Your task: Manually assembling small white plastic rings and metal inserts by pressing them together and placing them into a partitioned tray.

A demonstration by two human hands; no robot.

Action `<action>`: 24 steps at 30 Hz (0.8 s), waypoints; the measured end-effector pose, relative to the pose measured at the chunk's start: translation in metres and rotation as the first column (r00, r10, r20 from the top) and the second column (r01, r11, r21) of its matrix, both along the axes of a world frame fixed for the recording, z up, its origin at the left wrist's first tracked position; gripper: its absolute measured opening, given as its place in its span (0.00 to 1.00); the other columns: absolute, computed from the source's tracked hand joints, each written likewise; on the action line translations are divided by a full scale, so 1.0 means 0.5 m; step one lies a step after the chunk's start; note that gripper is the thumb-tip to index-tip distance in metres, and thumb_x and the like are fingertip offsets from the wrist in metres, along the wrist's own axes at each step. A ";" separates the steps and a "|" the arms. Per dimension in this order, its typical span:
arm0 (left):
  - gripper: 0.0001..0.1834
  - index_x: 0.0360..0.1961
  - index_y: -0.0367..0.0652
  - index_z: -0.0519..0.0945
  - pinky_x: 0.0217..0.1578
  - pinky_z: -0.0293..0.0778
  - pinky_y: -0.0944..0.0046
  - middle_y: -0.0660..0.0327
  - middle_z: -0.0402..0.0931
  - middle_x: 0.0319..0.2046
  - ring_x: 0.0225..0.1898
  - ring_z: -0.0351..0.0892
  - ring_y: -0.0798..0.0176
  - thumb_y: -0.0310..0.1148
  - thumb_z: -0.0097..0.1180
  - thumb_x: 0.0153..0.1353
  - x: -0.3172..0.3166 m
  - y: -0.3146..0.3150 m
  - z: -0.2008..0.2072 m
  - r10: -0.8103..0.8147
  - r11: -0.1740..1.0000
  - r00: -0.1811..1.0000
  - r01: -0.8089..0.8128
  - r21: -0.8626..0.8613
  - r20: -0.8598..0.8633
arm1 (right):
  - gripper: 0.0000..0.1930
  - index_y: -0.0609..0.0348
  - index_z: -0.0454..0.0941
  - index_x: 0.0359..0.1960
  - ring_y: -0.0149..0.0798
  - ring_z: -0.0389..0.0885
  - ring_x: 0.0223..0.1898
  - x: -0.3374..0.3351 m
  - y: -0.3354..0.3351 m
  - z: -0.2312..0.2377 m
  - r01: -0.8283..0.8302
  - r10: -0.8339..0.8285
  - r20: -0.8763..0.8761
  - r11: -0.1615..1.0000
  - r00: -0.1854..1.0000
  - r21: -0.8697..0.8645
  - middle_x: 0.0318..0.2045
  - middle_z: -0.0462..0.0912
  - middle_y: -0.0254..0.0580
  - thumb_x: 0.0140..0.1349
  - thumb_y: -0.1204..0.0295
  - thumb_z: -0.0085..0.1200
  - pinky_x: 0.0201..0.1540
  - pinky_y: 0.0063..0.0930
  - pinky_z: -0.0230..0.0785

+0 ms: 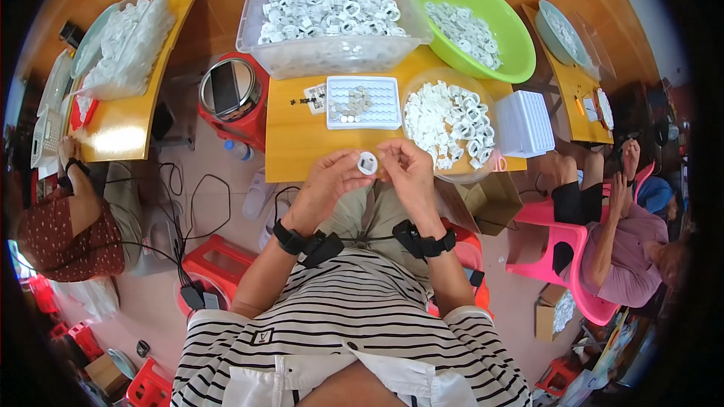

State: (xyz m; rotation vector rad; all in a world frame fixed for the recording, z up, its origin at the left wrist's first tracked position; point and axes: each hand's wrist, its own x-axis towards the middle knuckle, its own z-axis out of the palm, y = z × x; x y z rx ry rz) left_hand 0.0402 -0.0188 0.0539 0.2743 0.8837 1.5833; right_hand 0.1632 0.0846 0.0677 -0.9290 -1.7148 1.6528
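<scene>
In front of my lap, at the table's near edge, my left hand (323, 190) pinches a small white round plastic piece (367, 163) with a dark slot in its middle. My right hand (411, 179) is close beside it, thumb and fingertips pressed together; what they hold, if anything, is too small to make out. Beyond my hands lies a white dimpled tray (388, 114) with several small silver discs (351, 103) on it. To its right, a round clear tray (445, 175) carries white ring-shaped parts (473, 124) and flat white bits (430, 111).
A clear bin (324, 60) of white rings stands at the back of the table (290, 154), beside a green basin (524, 53) of small parts. Stacked white trays (524, 124) and pink-handled scissors (498, 161) are at right. People sit at both sides.
</scene>
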 end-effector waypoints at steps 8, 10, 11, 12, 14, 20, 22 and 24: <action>0.15 0.43 0.33 0.72 0.43 0.75 0.66 0.54 0.77 0.38 0.39 0.78 0.61 0.35 0.48 0.62 -0.050 -0.001 -0.046 0.136 0.991 0.990 -0.136 -0.020 0.045 | 0.05 0.66 0.77 0.31 0.45 0.77 0.26 -0.101 0.078 0.005 -0.004 -0.190 0.173 0.662 0.967 0.750 0.26 0.77 0.48 0.51 0.80 0.52 0.30 0.32 0.69; 0.15 0.44 0.33 0.72 0.42 0.75 0.66 0.54 0.77 0.38 0.39 0.78 0.61 0.35 0.48 0.62 -0.053 -0.002 -0.053 0.142 0.990 0.988 -0.141 -0.027 0.052 | 0.05 0.65 0.77 0.30 0.47 0.77 0.27 -0.123 0.088 0.003 -0.016 -0.224 0.208 0.644 0.952 0.765 0.26 0.77 0.49 0.50 0.79 0.52 0.31 0.34 0.69; 0.15 0.44 0.33 0.72 0.42 0.75 0.66 0.54 0.77 0.38 0.39 0.78 0.61 0.35 0.48 0.62 -0.054 -0.003 -0.059 0.136 0.991 0.989 -0.135 -0.022 0.053 | 0.05 0.65 0.77 0.29 0.49 0.77 0.28 -0.132 0.089 0.003 -0.030 -0.257 0.243 0.629 0.935 0.777 0.25 0.76 0.50 0.50 0.79 0.53 0.32 0.37 0.69; 0.15 0.44 0.33 0.72 0.42 0.75 0.66 0.54 0.77 0.38 0.39 0.78 0.61 0.35 0.48 0.61 -0.055 -0.004 -0.062 0.129 0.992 0.990 -0.128 -0.017 0.054 | 0.05 0.65 0.77 0.29 0.49 0.77 0.28 -0.138 0.093 -0.001 -0.033 -0.253 0.244 0.628 0.936 0.778 0.25 0.76 0.50 0.50 0.79 0.53 0.32 0.37 0.69; 0.15 0.44 0.33 0.72 0.41 0.75 0.67 0.54 0.77 0.38 0.38 0.78 0.61 0.35 0.48 0.61 -0.054 -0.004 -0.060 0.135 0.991 0.989 -0.134 -0.029 0.057 | 0.05 0.63 0.78 0.28 0.47 0.77 0.29 -0.144 0.099 -0.016 -0.090 -0.276 0.329 0.627 0.903 0.774 0.25 0.77 0.48 0.49 0.78 0.54 0.33 0.37 0.68; 0.16 0.44 0.34 0.73 0.40 0.75 0.67 0.55 0.77 0.38 0.37 0.78 0.61 0.35 0.48 0.62 -0.055 -0.004 -0.068 0.116 0.993 0.992 -0.116 -0.006 0.056 | 0.03 0.61 0.76 0.26 0.52 0.76 0.30 -0.144 0.109 -0.015 -0.104 -0.238 0.395 0.730 0.887 0.675 0.27 0.76 0.48 0.48 0.78 0.55 0.31 0.40 0.68; 0.16 0.45 0.34 0.73 0.39 0.75 0.66 0.55 0.77 0.38 0.37 0.78 0.61 0.36 0.47 0.62 -0.057 -0.004 -0.069 0.112 0.994 0.992 -0.113 0.001 0.064 | 0.02 0.62 0.76 0.25 0.51 0.76 0.29 -0.139 0.103 -0.012 -0.090 -0.203 0.350 0.741 0.915 0.666 0.26 0.76 0.48 0.48 0.78 0.54 0.31 0.39 0.67; 0.16 0.44 0.34 0.73 0.39 0.75 0.67 0.56 0.77 0.38 0.36 0.79 0.62 0.36 0.47 0.62 -0.059 -0.005 -0.066 0.084 0.996 0.994 -0.085 0.011 0.065 | 0.02 0.62 0.75 0.25 0.50 0.76 0.28 -0.127 0.084 -0.005 -0.078 -0.166 0.302 0.752 0.939 0.655 0.25 0.76 0.48 0.49 0.78 0.54 0.30 0.38 0.67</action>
